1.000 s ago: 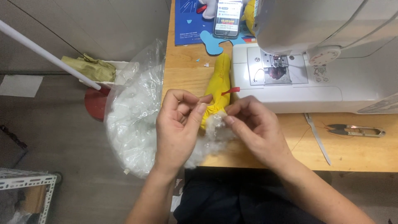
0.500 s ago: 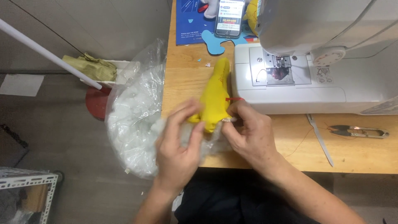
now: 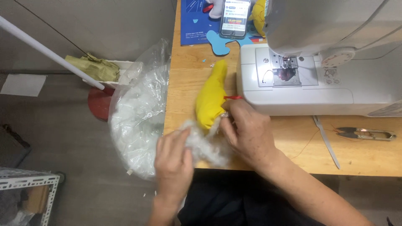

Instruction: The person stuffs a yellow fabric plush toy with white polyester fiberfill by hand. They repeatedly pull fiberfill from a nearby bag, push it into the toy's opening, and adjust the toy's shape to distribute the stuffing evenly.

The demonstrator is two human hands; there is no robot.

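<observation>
So the yellow fabric piece (image 3: 211,98) is lying on the wooden worktop (image 3: 184,83) right up against the front left corner of the white sewing machine (image 3: 318,83), pointed end away from the person, open end toward them; a tuft of white stuffing (image 3: 205,144) hangs out of that open end and spills over the worktop edge. The right hand (image 3: 247,134) has its fingers pinched at the mouth of the yellow piece, holding fabric and fluff together; there's a little red bit (image 3: 232,97) by the knuckles, can't quite tell if it's a tab sewn on or a loose scrap. The left hand (image 3: 173,161) is down at the near end of the tuft, fingers curled and pressed onto the stuffing.

If you ask me, the way to do this bit well is small wads, not one big lump; keep the opening pinched wide with the right hand, feed with the left, and push the fluff right up into the pointed tip so it doesn't go lumpy; go easy on the seam at the mouth.

Off to the left a clear plastic bag (image 3: 138,117) of more stuffing sags below the worktop; thread snips (image 3: 366,134) lie well off to the right, and a phone (image 3: 234,19) sits at the far edge.
</observation>
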